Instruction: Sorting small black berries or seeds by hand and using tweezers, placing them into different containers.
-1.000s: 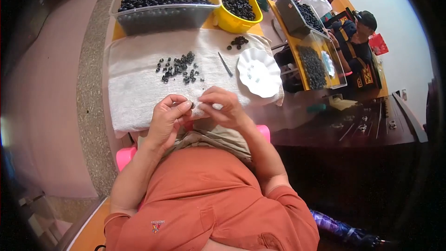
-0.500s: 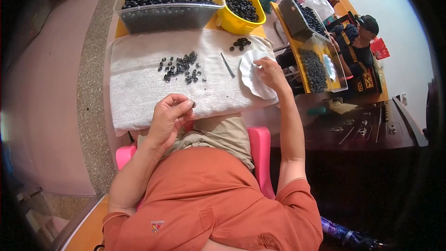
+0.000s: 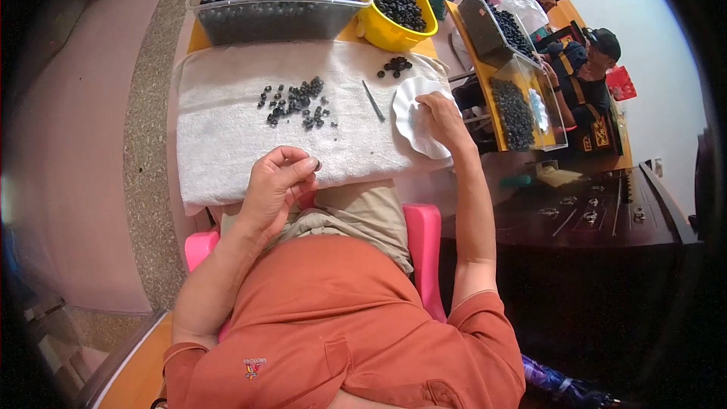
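Near the towel's front edge, my left hand (image 3: 282, 180) pinches a small black ring-like part (image 3: 316, 166) between thumb and fingertips. My right hand (image 3: 445, 123) reaches into a white dish with a wavy rim (image 3: 406, 130). Its fingers are pressed together over the dish, and anything between them is too small to make out. Left of the dish lies a thin dark tweezer-like tool (image 3: 373, 101). Several loose black parts (image 3: 291, 104) are scattered on the white towel (image 3: 219, 144), and a smaller cluster of round black parts (image 3: 396, 66) sits behind the dish.
A clear bin (image 3: 276, 24) of black parts and a yellow basin (image 3: 386, 34) of more stand behind the towel. To the right, a person (image 3: 579, 68) sits at another table with clear bins (image 3: 530, 110). A dark cabinet (image 3: 591, 220) is at my right.
Both hands keep nearly the same places, the left still pinching the black part and the right still in the dish. The whole view has shifted slightly.
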`<state>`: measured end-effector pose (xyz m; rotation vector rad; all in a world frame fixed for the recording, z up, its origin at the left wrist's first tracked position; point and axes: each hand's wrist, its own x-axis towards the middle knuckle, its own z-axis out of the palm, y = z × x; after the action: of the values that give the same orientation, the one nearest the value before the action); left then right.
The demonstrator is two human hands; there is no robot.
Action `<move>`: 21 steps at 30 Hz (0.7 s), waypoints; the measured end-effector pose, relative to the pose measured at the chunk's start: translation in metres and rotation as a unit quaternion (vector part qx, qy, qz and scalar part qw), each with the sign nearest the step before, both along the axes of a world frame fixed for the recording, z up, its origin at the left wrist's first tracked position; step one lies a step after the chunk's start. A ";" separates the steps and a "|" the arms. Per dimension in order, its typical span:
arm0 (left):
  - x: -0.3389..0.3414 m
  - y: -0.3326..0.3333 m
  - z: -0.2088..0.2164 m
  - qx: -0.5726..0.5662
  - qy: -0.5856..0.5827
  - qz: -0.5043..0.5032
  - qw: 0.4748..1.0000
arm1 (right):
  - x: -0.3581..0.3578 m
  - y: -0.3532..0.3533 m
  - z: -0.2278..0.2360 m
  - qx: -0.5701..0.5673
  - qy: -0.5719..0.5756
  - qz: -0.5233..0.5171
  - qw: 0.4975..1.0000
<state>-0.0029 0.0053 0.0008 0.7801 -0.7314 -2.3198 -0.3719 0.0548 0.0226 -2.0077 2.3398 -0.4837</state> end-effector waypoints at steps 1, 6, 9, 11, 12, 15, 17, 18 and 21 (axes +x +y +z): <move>0.000 0.001 0.001 -0.006 -0.004 -0.002 1.000 | 0.000 0.000 0.001 0.001 -0.005 0.001 1.000; -0.001 0.002 0.000 -0.012 -0.013 0.003 1.000 | 0.002 0.004 0.002 -0.021 -0.017 0.004 1.000; -0.002 0.002 -0.001 -0.015 -0.008 0.004 1.000 | -0.005 0.007 -0.004 -0.024 -0.065 -0.010 0.998; -0.003 0.002 -0.001 -0.021 -0.011 0.001 1.000 | -0.011 0.010 -0.009 -0.046 -0.165 -0.036 0.985; -0.002 0.002 -0.002 -0.021 -0.011 0.002 1.000 | -0.008 0.010 -0.007 -0.046 -0.165 -0.034 0.985; -0.002 0.002 -0.003 -0.012 -0.008 0.004 1.000 | -0.002 0.013 -0.003 -0.065 -0.231 -0.038 0.970; -0.002 0.002 -0.002 -0.010 -0.002 0.005 1.000 | -0.002 0.014 -0.002 -0.057 -0.241 -0.030 0.968; -0.002 0.002 -0.002 -0.011 -0.002 0.005 1.000 | -0.005 0.015 -0.004 -0.058 -0.241 -0.030 0.968; -0.003 0.002 -0.003 -0.013 -0.004 0.001 1.000 | -0.012 0.017 -0.010 -0.055 -0.158 -0.011 0.986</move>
<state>-0.0059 0.0074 -0.0023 0.7787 -0.7615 -2.3025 -0.3836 0.0715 0.0131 -1.7898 2.1863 -0.8782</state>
